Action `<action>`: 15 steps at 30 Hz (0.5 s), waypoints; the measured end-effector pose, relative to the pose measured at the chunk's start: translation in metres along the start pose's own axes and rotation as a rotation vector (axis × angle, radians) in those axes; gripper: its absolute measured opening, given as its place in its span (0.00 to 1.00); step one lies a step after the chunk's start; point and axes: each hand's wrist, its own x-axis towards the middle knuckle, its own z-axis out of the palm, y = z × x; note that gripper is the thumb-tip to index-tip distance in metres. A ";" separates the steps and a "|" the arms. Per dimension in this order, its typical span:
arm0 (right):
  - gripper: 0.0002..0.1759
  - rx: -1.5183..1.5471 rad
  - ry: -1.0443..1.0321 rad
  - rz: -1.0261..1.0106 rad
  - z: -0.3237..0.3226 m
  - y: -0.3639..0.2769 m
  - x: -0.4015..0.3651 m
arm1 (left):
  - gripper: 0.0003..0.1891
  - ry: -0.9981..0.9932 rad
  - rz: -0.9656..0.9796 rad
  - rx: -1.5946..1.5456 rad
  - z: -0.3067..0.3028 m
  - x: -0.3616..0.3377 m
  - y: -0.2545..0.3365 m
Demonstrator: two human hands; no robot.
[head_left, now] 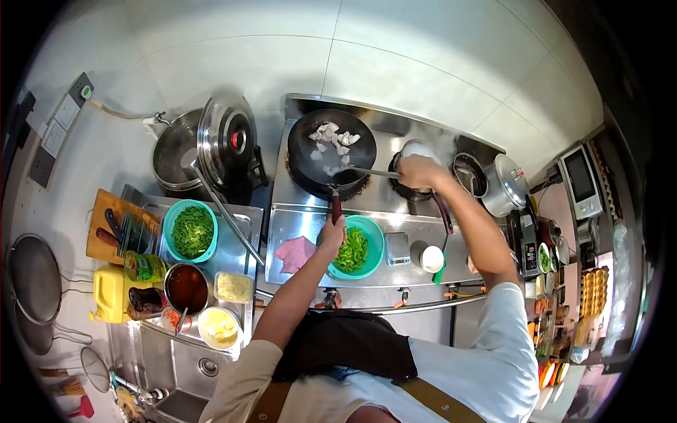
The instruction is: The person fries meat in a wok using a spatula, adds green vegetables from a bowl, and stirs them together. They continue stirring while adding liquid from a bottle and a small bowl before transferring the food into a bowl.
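A dark wok (310,151) sits on the left burner with pale pieces of food (337,139) in it. My left hand (333,231) is closed round the wok's handle (336,204), beside a turquoise bowl of chopped green vegetables (352,252). My right hand (419,173) grips a metal spatula (374,171), whose far end reaches into the wok among the food. Behind that hand a smaller pan (403,189) is partly hidden, and steam rises near it. A pink cloth (294,254) lies left of my left hand.
A large pot (176,151) and a glass lid (227,137) stand at the left. Bowls, including one of greens (190,231), fill the left counter above a sink (190,377). A scale (398,248), white cup (431,259) and pressure cooker (505,187) are on the right.
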 end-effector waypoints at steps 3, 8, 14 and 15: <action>0.13 0.111 0.223 -0.020 0.024 -0.003 0.040 | 0.11 -0.028 0.020 -0.025 -0.009 0.003 -0.005; 0.11 0.360 -0.035 0.084 -0.048 0.028 0.033 | 0.15 -0.003 0.029 -0.069 -0.022 -0.021 -0.013; 0.10 0.940 -0.171 0.443 -0.021 0.081 0.044 | 0.17 -0.054 0.057 0.019 -0.092 -0.103 -0.031; 0.10 0.950 -0.171 0.436 -0.005 0.091 0.050 | 0.17 -0.069 0.018 0.025 -0.115 -0.117 -0.041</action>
